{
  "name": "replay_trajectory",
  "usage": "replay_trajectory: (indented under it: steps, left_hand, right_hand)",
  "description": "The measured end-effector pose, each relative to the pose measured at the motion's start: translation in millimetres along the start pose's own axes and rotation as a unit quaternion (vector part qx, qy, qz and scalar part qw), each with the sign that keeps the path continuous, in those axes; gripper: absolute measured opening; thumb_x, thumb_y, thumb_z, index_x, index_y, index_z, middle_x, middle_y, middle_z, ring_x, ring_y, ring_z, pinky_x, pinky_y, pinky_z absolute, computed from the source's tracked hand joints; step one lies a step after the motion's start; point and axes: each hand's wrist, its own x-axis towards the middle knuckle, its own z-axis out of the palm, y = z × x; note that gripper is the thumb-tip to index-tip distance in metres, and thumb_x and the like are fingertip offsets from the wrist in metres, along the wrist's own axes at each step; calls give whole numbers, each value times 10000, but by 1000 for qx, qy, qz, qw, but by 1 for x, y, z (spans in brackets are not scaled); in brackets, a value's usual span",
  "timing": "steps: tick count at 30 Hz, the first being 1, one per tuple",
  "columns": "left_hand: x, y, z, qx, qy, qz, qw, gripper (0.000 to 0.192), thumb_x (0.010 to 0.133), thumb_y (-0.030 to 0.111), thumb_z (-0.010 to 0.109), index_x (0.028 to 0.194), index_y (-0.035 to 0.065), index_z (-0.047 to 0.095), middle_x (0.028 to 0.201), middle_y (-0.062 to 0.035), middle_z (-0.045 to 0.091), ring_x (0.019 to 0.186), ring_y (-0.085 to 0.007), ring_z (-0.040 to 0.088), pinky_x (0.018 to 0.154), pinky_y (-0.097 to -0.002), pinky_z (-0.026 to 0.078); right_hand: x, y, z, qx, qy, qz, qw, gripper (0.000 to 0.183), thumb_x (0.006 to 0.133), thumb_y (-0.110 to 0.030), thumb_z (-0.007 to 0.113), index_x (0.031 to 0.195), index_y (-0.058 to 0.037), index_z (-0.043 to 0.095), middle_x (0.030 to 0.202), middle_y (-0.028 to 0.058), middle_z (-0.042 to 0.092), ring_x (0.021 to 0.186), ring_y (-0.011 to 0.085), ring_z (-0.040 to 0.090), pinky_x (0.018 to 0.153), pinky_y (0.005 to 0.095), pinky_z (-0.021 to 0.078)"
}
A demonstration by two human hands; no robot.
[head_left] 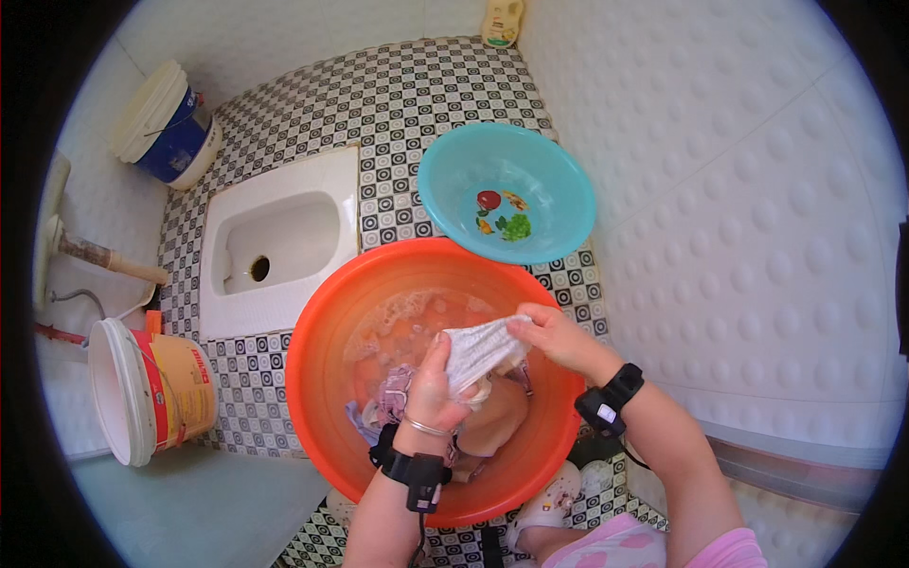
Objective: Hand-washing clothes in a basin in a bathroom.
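Note:
A wet white cloth (483, 349) is stretched between my two hands above a large orange plastic basin (305, 397). My left hand (434, 387) grips its lower left end, with part of it bunched at the palm. The fingers of my right hand (547, 334) pinch its upper right corner. Below, soapy water with foam (405, 312) fills the bottom of the basin. A patterned purple garment (395, 392) and a tan cloth (497, 419) lie in the water, partly hidden by my left hand and wrist.
A turquoise plastic basin (454, 163) touches the orange one's far rim. A squat toilet (280, 312) is set into the checkered floor at the left. Two plastic buckets (170, 135), (181, 390) are along the left side. A bottle (501, 25) stands by the far wall.

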Motion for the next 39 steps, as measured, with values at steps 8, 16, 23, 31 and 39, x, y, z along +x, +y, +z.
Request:
replay_trajectory:
  steps: [8,16,23,31,39]
  left_hand:
    - [19,-39,-81,-75,-89,62,991,283,955,355,493,879,93,570,755,-24,585,673,-151,587,567,-282,480]
    - [7,-39,-33,7,38,6,999,332,977,383,393,994,99,563,887,-60,629,777,-204,616,664,-369,521]
    - [-1,-36,-49,14,41,23,999,278,969,316,423,985,72,556,939,-72,619,843,-195,612,677,-339,523]
    - [-19,17,9,-32,-77,-16,996,300,971,356,439,1055,90,552,947,-92,632,780,-206,630,620,-339,519]
    - [-13,6,10,47,107,44,992,208,974,276,456,992,82,528,800,-58,613,681,-171,609,462,-253,429]
  right_hand:
    - [-15,-31,103,-324,46,-327,886,88,840,-191,580,819,-105,584,658,106,571,638,327,602,558,421,490]
    - [-14,-25,96,-433,84,-243,864,140,846,-166,519,728,-105,563,679,109,590,612,304,612,521,428,485]
    - [-21,-45,101,-399,98,-273,870,163,855,-179,509,725,-90,551,663,131,583,609,322,611,500,430,486]
    - [3,-14,44,-245,93,-138,955,278,883,-205,572,1117,-64,523,847,133,648,786,257,646,643,361,500]
    - [-1,-30,52,-47,71,-49,995,330,866,-24,499,1194,-56,495,902,25,556,849,67,545,767,269,479]
